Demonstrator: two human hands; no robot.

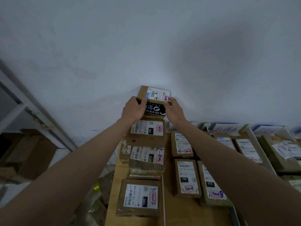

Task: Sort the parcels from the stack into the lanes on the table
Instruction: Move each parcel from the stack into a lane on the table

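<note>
A tall stack of brown cardboard parcels [147,141] with white labels stands at the left end of the wooden table [179,212]. At its top sits a small brown parcel [153,94] with a white label and a red-framed sticker. My left hand [134,109] grips its left side with the thumb over the top edge. My right hand [175,110] grips its right side. Just below it lies a black-printed parcel [154,110], partly hidden by both hands.
Labelled parcels [186,178] lie flat in lanes to the right of the stack, with white lane signs [226,128] along the wall. More parcels [283,150] fill the far right. Brown boxes [31,154] and a shelf frame stand on the left, clutter on the floor below.
</note>
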